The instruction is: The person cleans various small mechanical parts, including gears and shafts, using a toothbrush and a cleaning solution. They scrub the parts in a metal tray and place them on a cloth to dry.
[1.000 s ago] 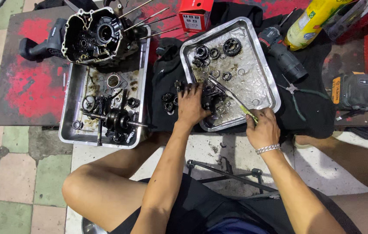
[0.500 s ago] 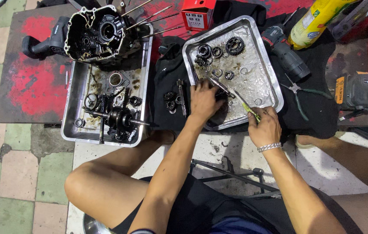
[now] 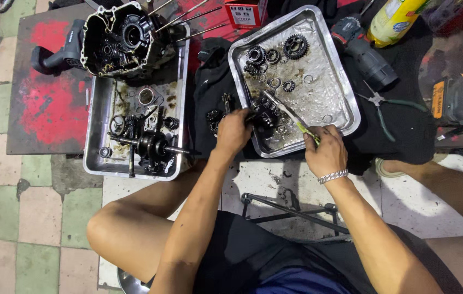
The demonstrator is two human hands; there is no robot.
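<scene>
Since a second ago both hands have drawn slightly toward the near edge of the worktop, and the left hand (image 3: 233, 132) has shifted left off the tray's middle to its near left corner. It is now clenched round a dark geared part (image 3: 264, 115), probably a gear cluster on a shaft, though grease and shadow blur its shape. That part sits just inside the shiny metal tray (image 3: 348, 92), at about 7 o'clock of the tray's floor. The right hand (image 3: 327, 149) grips a slim tool with a yellow-green handle (image 3: 291, 116); its metal end slants toward 10 o'clock and meets the dark part. A silver bracelet (image 3: 333, 176) circles the right wrist.

At the tray's 11 o'clock lie several loose gears (image 3: 294, 47) and small rings. Left of the hands, small gears (image 3: 212, 120) rest on a black cloth (image 3: 209, 87). Further toward 9 o'clock stands a second metal tray (image 3: 94, 130) holding a crankshaft (image 3: 149, 146), with a black engine case (image 3: 122, 38) over its far end. At 3 o'clock of the shiny tray lie green-handled pliers (image 3: 384, 106) and a dark power tool (image 3: 365, 54); a yellow spray can (image 3: 397, 16) lies at 1 o'clock.
</scene>
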